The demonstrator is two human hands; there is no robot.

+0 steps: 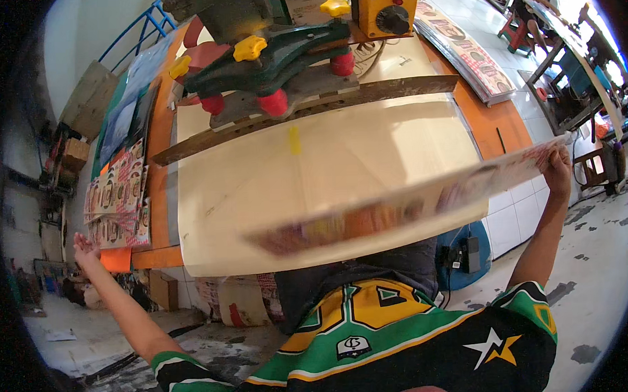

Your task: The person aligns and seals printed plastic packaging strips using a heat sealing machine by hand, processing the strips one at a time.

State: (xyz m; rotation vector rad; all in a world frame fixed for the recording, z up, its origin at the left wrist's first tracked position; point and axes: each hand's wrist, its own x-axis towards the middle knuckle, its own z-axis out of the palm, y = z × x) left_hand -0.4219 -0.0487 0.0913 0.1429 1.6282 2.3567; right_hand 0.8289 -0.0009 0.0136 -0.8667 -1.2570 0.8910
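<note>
A long printed sheet (425, 204) in pinks, reds and browns slants over the cream work surface (293, 197). My right hand (556, 172) grips it at its far right end. Its left end is smeared by motion. Out at the left, my left hand (87, 249) is open with nothing in it, fingers apart. It is nearest to a pile of printed sheets (117, 192) with red checks and round pictures, beside the table's left edge. I cannot tell whether it touches them.
A dark green press head (282, 66) with yellow knobs and red feet stands beyond a long metal bar (400, 89). A yellow control box (385, 10) sits above. More printed sheets (464, 52) are stacked at the far right. Another person (539, 8) sits in the background.
</note>
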